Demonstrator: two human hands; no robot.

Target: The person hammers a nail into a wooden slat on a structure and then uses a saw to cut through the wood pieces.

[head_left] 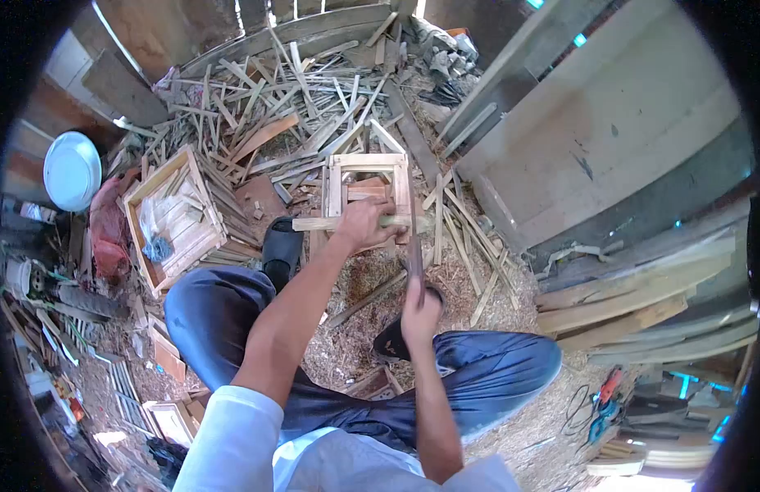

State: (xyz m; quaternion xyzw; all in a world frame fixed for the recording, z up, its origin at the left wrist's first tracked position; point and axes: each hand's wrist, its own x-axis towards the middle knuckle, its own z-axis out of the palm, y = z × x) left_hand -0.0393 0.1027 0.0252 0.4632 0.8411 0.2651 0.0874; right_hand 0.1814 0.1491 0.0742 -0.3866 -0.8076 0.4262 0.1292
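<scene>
Strip (316, 224) in left hand (365, 225), tool (415, 256) in right (421, 313)

Here's the pale wooden slat (314, 224), crosswise under the left fingers (386, 233), both ends jutting past them. The long, narrow, dark blade (414, 254) points away from the right fingers (427, 305), across the slat, and the boxy light-wood frame (368, 160) sits below the left fingers.

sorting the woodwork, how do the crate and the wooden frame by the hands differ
The crate looks larger, the frame smaller. The crate sits askew, the frame nearly straight. The crate holds clear plastic; the frame has a wood strip over it. Both are pale wood.
</scene>
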